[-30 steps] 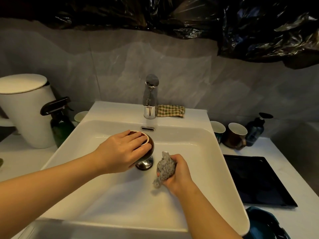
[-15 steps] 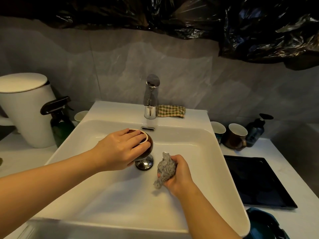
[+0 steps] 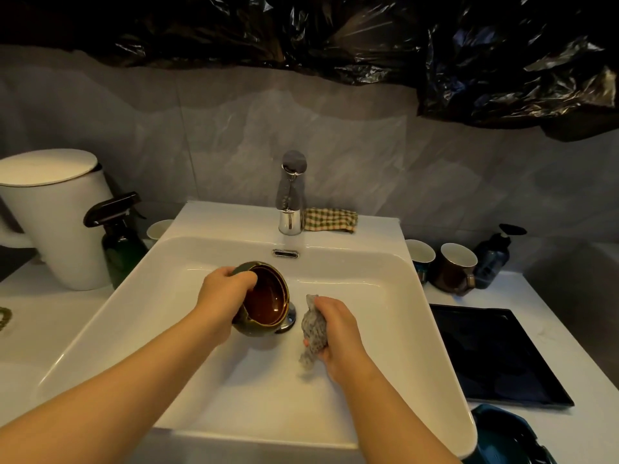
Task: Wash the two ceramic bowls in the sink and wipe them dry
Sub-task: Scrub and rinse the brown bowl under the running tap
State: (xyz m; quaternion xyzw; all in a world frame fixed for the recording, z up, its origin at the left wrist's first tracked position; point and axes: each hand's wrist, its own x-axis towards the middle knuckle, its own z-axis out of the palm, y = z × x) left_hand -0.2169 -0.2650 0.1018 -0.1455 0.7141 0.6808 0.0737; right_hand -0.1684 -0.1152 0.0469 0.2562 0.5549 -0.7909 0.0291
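Observation:
A dark ceramic bowl (image 3: 268, 299), brown and glossy inside and greenish outside, is tilted on its side over the drain of the white sink (image 3: 395, 296), its opening facing right. My left hand (image 3: 224, 296) grips it by the rim and outer wall. My right hand (image 3: 338, 329) is just right of the bowl, closed around a bunched grey cloth (image 3: 313, 329) whose tail hangs toward the basin floor. A second bowl is not clearly visible. The chrome faucet (image 3: 290, 195) stands at the back of the sink; no water stream shows.
A checked cloth (image 3: 330, 220) lies beside the faucet. Left of the sink stand a white jug (image 3: 57, 222), a dark spray bottle (image 3: 120, 242) and a small cup (image 3: 159, 228). On the right are two mugs (image 3: 457, 267), a pump bottle (image 3: 495, 256), a black tray (image 3: 492, 356) and a teal object (image 3: 505, 437).
My left hand has lifted and tipped the bowl from upside down over the drain onto its side, so its brown inside now shows. My right hand with the cloth has barely moved.

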